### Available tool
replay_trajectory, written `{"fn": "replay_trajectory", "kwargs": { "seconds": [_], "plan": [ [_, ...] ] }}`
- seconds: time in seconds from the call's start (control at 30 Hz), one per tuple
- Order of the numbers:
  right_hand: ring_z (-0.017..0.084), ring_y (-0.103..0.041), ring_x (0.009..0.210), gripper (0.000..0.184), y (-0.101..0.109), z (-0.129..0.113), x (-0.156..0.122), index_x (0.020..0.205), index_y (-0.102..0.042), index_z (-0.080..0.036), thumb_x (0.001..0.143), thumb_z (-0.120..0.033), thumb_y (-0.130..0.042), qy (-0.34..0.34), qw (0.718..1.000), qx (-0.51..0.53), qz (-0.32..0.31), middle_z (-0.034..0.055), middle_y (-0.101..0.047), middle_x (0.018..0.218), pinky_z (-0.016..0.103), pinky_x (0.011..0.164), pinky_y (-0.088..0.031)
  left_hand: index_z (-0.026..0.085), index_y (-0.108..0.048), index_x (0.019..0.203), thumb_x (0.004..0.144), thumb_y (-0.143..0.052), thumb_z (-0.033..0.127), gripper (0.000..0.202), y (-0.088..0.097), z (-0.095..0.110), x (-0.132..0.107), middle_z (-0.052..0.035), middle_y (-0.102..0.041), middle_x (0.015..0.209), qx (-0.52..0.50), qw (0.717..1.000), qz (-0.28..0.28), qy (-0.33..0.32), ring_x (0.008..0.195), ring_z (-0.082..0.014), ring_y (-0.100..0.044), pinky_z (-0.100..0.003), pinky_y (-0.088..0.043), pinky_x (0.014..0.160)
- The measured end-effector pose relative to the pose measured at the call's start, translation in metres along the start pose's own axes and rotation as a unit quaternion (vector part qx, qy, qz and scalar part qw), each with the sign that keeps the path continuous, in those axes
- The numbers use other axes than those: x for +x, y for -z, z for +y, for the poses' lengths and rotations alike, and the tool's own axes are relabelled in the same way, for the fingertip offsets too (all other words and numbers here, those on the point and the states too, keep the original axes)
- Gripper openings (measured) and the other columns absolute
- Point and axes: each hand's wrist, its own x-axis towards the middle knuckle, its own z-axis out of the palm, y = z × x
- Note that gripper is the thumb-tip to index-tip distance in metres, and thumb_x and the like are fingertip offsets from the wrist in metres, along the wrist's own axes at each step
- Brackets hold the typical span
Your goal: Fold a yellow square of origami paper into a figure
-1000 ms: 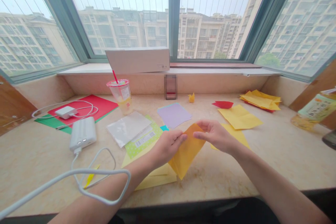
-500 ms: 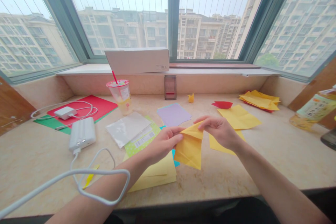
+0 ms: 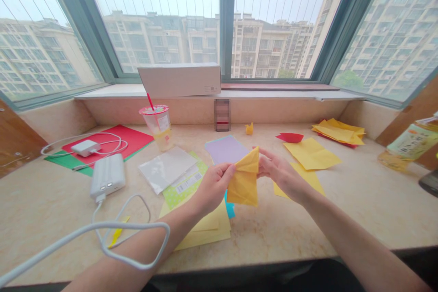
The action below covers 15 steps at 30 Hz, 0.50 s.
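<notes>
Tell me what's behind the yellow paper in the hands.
Past the yellow paper, purple paper shows above, blue paper at lower left; whatever it covers can't be seen.

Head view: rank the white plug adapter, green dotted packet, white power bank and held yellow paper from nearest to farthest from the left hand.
1. Yellow paper: in the left hand.
2. Green dotted packet: just left of the hand, on the counter.
3. White power bank: farther left.
4. White plug adapter: leftmost, beyond the power bank.
</notes>
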Motion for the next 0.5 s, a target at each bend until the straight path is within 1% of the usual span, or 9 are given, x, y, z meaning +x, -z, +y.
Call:
{"fn": "replay_trajectory", "kwargs": {
  "seconds": [0.07,0.13,0.2,0.3,0.37,0.43,0.5],
  "plan": [
    [0.024,-0.073,0.091,0.055,-0.0024,0.0009,0.0002,0.129,-0.063,-0.018,0.087,-0.054,-0.064,-0.021,0.999,-0.015,-0.028,0.0107,-0.077,0.103,0.039,0.084,-0.057,0.014,-0.074,0.096,0.092,-0.057,0.05,0.04,-0.0003,-0.0011,0.0001,-0.0071,-0.074,0.084,-0.002,1.0,0.0,-0.005,0.075,-0.0209,-0.068,-0.03,-0.052,0.071],
    [0.025,-0.072,0.092,0.05,-0.0034,0.0023,0.0007,0.114,-0.072,-0.017,0.082,-0.055,-0.07,-0.029,0.999,-0.029,-0.013,0.0102,-0.078,0.1,0.04,0.086,-0.056,0.014,-0.074,0.093,0.091,-0.058,0.05,0.04,-0.0016,-0.0022,-0.0005,-0.0067,-0.074,0.081,0.0,1.0,0.001,-0.005,0.073,-0.0206,-0.067,-0.029,-0.052,0.069],
    [0.026,-0.072,0.09,0.046,-0.0032,0.0041,0.0012,0.105,-0.076,-0.017,0.078,-0.054,-0.074,-0.031,0.999,-0.034,0.013,0.0094,-0.078,0.096,0.041,0.085,-0.056,0.013,-0.074,0.088,0.09,-0.058,0.053,0.043,-0.0033,-0.0029,-0.0017,-0.0056,-0.071,0.073,0.006,1.0,0.006,-0.004,0.067,-0.0196,-0.065,-0.028,-0.051,0.064],
    [0.025,-0.073,0.089,0.044,-0.0029,0.0057,0.0016,0.101,-0.077,-0.018,0.075,-0.054,-0.077,-0.019,0.999,-0.02,0.027,0.0084,-0.079,0.095,0.04,0.086,-0.056,0.013,-0.072,0.082,0.088,-0.059,0.054,0.044,-0.0049,-0.0023,-0.0033,-0.0039,-0.067,0.065,0.02,1.0,0.01,-0.004,0.06,-0.0176,-0.061,-0.026,-0.046,0.057],
    [0.025,-0.073,0.09,0.043,-0.0037,0.0053,0.0014,0.1,-0.077,-0.019,0.074,-0.053,-0.078,-0.014,1.0,-0.005,0.017,0.0077,-0.079,0.095,0.04,0.089,-0.055,0.013,-0.072,0.082,0.088,-0.059,0.052,0.042,-0.0047,-0.0005,-0.0035,-0.0039,-0.067,0.067,0.037,0.999,0.01,-0.004,0.061,-0.017,-0.059,-0.025,-0.045,0.058],
    [0.025,-0.072,0.09,0.042,-0.0049,0.0038,0.0009,0.103,-0.076,-0.019,0.075,-0.05,-0.079,-0.011,1.0,0.009,0.001,0.007,-0.079,0.096,0.041,0.092,-0.054,0.012,-0.071,0.082,0.09,-0.058,0.049,0.04,-0.0039,0.0021,-0.0035,-0.004,-0.067,0.07,0.061,0.998,0.009,-0.008,0.064,-0.0165,-0.058,-0.025,-0.043,0.06],
    [0.024,-0.072,0.092,0.042,-0.0058,0.0021,0.0002,0.109,-0.075,-0.02,0.078,-0.049,-0.076,0.004,1.0,0.014,-0.002,0.0063,-0.078,0.098,0.04,0.093,-0.053,0.012,-0.07,0.082,0.091,-0.055,0.046,0.039,-0.0034,0.0046,-0.0037,-0.003,-0.065,0.071,0.099,0.995,0.003,-0.013,0.066,-0.0155,-0.056,-0.024,-0.041,0.061]
  ]
}}
